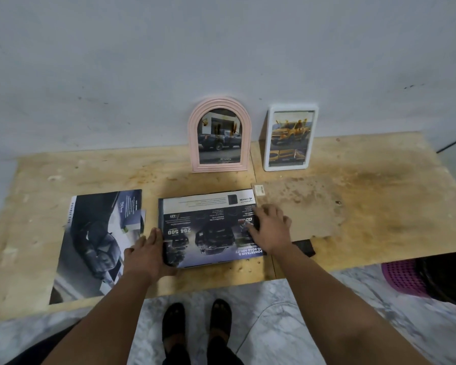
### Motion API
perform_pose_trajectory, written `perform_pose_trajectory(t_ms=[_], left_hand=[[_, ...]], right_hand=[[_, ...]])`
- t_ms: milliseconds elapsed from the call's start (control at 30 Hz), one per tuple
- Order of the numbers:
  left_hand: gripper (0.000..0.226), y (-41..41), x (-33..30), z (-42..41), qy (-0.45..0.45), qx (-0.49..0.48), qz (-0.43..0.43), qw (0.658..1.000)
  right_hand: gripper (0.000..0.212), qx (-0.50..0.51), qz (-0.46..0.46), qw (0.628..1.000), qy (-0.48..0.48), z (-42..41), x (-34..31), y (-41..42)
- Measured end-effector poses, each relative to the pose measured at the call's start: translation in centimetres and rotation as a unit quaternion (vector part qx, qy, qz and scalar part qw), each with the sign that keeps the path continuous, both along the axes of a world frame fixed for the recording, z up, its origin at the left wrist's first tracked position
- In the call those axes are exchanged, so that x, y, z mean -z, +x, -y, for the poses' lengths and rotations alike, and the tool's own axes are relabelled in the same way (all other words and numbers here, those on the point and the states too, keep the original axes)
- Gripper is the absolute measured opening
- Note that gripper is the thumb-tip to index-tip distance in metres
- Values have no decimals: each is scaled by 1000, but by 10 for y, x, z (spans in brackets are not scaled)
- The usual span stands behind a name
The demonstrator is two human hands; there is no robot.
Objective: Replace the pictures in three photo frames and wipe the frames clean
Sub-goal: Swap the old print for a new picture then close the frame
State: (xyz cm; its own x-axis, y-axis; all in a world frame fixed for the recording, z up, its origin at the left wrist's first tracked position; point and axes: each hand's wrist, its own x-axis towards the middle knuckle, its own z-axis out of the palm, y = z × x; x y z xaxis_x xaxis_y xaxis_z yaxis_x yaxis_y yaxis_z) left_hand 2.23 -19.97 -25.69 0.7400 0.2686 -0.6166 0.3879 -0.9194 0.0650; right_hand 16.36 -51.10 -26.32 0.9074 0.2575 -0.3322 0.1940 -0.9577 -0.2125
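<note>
Plywood tabletop (353,201) fills mid-frame. Dark glossy car brochure page (208,227) lies flat at centre. Left hand (148,256) w/ straight fingers presses its lower-left edge; right hand (270,227), fingers spread, presses its right side. Pink arched photo frame (219,135) & white rectangular photo frame (290,138) lean on wall, upper centre.

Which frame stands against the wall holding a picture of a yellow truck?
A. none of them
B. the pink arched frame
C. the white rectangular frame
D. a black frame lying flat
C: the white rectangular frame shows a yellow truck, while the pink arched frame beside it shows a dark one.
</note>
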Motion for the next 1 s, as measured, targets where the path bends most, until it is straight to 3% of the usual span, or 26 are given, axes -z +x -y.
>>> perform_pose_trajectory(t_ms=[133,333,1000], left_hand=[[137,-1,2,-1,1,4,8,1000],[139,-2,4,-2,0,3,8,1000],[139,-3,2,-1,-12,-8,8,1000]], right_hand=[[101,4,-50,997,-55,-16,9,1],[122,7,-78,994,-81,-23,12,3],[115,11,-54,995,-84,-31,12,7]])
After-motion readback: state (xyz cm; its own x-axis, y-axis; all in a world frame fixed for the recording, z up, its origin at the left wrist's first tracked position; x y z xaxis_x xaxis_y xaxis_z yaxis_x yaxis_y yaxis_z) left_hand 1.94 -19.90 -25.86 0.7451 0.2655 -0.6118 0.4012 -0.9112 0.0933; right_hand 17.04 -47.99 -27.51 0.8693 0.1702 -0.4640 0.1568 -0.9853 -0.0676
